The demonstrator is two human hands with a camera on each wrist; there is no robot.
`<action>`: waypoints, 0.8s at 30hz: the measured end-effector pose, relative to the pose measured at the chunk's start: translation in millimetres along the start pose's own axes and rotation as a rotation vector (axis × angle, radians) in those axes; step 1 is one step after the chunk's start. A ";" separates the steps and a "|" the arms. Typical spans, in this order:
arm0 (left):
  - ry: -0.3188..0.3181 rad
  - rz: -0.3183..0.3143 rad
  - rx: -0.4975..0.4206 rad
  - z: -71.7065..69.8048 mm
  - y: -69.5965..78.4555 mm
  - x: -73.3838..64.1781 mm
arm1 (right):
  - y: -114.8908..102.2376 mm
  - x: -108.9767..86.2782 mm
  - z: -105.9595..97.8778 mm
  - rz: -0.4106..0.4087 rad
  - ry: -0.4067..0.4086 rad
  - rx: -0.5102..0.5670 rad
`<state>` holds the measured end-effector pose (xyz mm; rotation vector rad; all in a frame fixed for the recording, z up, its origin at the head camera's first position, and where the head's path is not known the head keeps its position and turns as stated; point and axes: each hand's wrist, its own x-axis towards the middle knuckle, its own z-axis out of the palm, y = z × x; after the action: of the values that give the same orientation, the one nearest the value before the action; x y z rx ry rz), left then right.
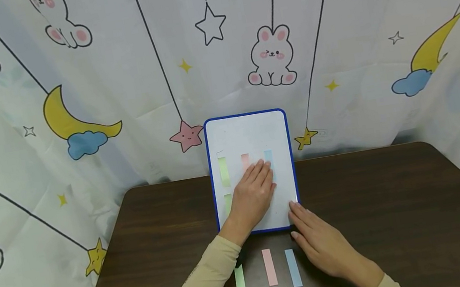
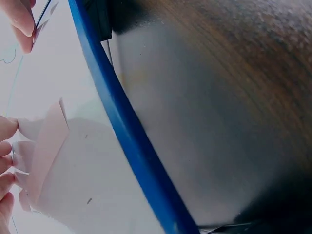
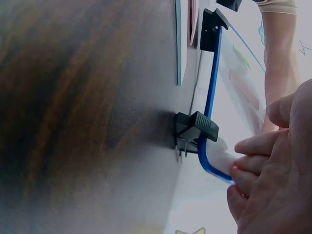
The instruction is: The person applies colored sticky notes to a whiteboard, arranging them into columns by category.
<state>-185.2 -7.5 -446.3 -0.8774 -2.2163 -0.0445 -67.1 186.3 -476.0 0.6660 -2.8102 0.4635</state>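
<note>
A small whiteboard point(image 1: 246, 130) with a blue rim stands upright at the table's far side. My left hand point(image 1: 256, 190) lies over its face, fingers extended upward. Around that hand are an upper green paper strip point(image 1: 223, 172), a lower green strip point(image 1: 227, 202), a pink strip point(image 1: 245, 160) and a blue strip point(image 1: 268, 156). In the left wrist view, a pink strip point(image 2: 48, 146) with a lifted edge is beside the left fingers point(image 2: 6, 148). My right hand point(image 1: 321, 237) rests its extended fingertips at the board's lower right corner.
On the dark wooden table point(image 1: 381, 199), in front of the board, lie a green strip point(image 1: 241, 284), a pink strip point(image 1: 269, 267) and a blue strip point(image 1: 294, 268). Black clips point(image 3: 197, 126) hold the board's lower edge. A patterned curtain point(image 1: 132, 78) hangs behind.
</note>
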 end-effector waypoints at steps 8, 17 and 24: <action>-0.029 -0.017 -0.011 -0.6 0.9 0.3 | 0.5 -0.2 -1.3 0.006 -0.003 0.019; -0.039 -0.001 -0.005 -4.5 -0.1 -0.1 | 1.7 -1.1 -5.2 0.050 -0.019 0.049; -0.037 0.010 -0.039 -9.3 2.0 -4.4 | 2.9 -3.4 -9.5 0.047 -0.011 0.051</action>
<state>-176.0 -11.2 -442.9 -0.9177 -2.2519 -0.0674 -64.3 193.5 -468.9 0.6151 -2.8387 0.5427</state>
